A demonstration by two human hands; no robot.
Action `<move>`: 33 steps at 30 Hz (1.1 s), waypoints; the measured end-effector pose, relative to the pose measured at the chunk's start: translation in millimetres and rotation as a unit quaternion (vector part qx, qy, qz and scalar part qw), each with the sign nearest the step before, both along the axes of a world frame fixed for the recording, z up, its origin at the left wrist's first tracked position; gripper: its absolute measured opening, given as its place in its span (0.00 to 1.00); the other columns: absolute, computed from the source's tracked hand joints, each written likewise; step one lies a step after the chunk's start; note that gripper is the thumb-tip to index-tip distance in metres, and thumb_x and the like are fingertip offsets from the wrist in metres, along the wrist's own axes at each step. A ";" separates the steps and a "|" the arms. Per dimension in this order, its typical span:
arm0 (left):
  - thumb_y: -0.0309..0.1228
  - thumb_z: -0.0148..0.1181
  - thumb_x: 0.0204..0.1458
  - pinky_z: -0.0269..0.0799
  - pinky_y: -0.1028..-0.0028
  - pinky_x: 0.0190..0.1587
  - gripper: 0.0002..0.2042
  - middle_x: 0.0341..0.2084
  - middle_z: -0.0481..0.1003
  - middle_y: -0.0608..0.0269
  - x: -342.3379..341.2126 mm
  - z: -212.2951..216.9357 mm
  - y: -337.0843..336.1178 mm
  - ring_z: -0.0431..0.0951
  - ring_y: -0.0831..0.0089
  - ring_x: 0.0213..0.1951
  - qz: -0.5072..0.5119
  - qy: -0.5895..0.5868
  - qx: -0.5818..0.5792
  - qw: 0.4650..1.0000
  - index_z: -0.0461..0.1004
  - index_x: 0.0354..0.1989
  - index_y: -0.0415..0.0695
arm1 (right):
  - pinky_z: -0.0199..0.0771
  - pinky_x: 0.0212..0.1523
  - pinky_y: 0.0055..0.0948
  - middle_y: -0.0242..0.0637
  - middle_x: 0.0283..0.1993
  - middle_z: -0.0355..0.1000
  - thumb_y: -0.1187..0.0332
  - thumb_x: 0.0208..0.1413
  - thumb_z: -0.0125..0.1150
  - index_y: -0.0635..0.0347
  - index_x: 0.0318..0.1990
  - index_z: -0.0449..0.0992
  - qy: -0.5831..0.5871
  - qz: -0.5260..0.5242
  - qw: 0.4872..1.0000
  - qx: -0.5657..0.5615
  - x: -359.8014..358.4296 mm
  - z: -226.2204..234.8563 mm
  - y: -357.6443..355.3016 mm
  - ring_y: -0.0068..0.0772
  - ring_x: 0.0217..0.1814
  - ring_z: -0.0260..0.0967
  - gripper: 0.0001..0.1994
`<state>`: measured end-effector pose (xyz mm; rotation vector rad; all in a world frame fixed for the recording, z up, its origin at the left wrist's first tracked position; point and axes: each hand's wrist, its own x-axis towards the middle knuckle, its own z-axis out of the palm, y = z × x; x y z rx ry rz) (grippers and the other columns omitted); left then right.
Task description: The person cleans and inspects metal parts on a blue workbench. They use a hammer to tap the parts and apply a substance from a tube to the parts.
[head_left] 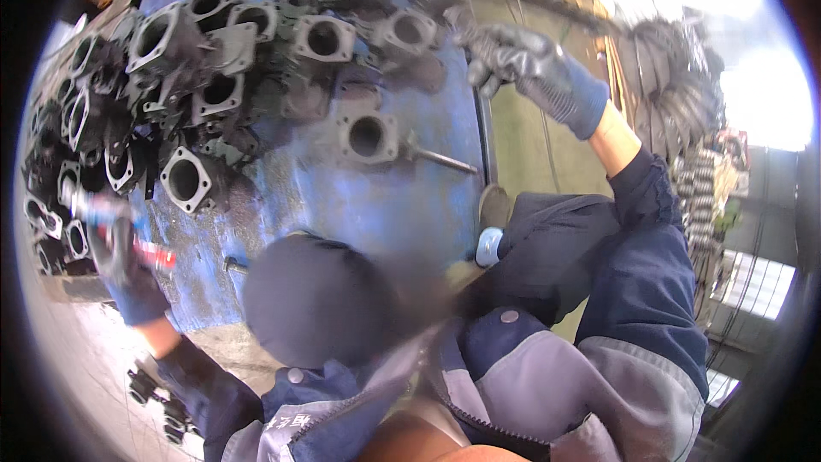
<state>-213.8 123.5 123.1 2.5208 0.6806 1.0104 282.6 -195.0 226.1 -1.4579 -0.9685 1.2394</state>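
My left hand (pixel 124 261), in a dark work glove, is closed around a spray can (pixel 156 254) with red, blue and white colouring. It is at the left edge of the blue worktable, next to the piled castings. My right hand (pixel 526 68), gloved in black and blue, is raised over the table's right edge. Its fingers are curled, and what they hold, if anything, I cannot make out. Between my hands a single grey flanged casting (pixel 368 137) with a round bore lies on the table. A thin metal rod (pixel 445 160) extends from its right side.
Many flanged metal castings (pixel 186 180) are heaped across the left and far side of the blue table (pixel 299 205). Beyond the right edge are a greenish floor (pixel 530 154) and stacked dark parts (pixel 658 68). My bent knee (pixel 316 299) is at the table's near side.
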 end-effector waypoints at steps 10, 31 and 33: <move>0.34 0.68 0.50 0.76 0.71 0.43 0.22 0.38 0.76 0.64 366.8 7.2 -205.8 0.75 0.77 0.38 -0.383 0.329 -0.440 0.743 0.72 0.52 0.40 | 0.77 0.47 0.29 0.43 0.54 0.71 0.66 0.61 0.56 0.65 0.53 0.67 0.148 -0.190 0.971 0.001 43.9 -47.4 -188.3 0.31 0.42 0.75 0.16; 0.29 0.62 0.45 0.75 0.61 0.49 0.15 0.43 0.78 0.49 348.2 -169.7 -406.1 0.78 0.54 0.49 -0.112 0.525 -0.333 0.776 0.75 0.43 0.47 | 0.72 0.33 0.19 0.37 0.40 0.76 0.55 0.65 0.55 0.62 0.53 0.70 0.193 -0.270 0.940 -0.084 77.1 -236.2 -158.8 0.17 0.30 0.70 0.19; 0.28 0.60 0.47 0.76 0.62 0.48 0.13 0.43 0.78 0.50 350.0 -163.7 -405.9 0.79 0.54 0.47 -0.121 0.505 -0.304 0.799 0.75 0.43 0.46 | 0.72 0.32 0.20 0.37 0.41 0.76 0.56 0.66 0.55 0.62 0.53 0.70 0.203 -0.270 0.936 -0.098 78.6 -240.2 -156.5 0.18 0.30 0.70 0.19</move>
